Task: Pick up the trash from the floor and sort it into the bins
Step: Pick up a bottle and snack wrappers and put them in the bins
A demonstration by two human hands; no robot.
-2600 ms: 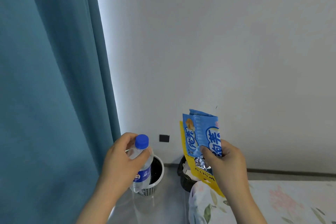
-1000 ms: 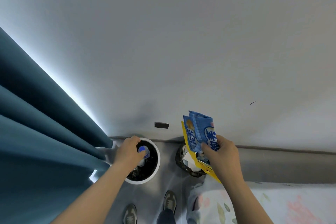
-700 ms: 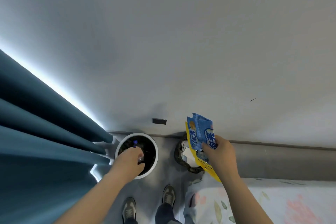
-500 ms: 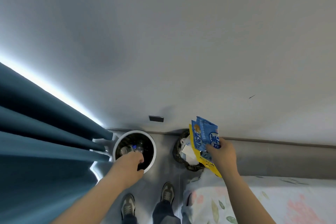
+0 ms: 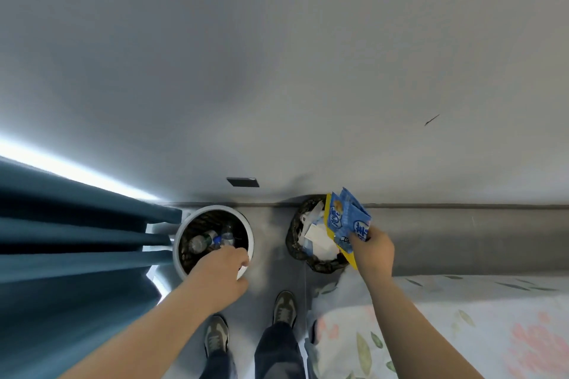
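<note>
One plastic bottle (image 5: pixel 226 238) just dropped into the white bin (image 5: pixel 215 208); my left hand (image 5: pixel 220 271) hangs empty, loose. My right hand (image 5: pixel 374 248) grips snack wrappers (image 5: pixel 346 218) over the dark bin (image 5: pixel 291 240), next to go.

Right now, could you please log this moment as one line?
left hand: empty, over white bin | right hand: holds snack wrappers at dark bin

Dim, even lighting. A bright daylight strip leaks past the curtain (image 5: pixel 61 224) at left. Wide-angle distortion bends edges; curtain motion-blurred.
</note>
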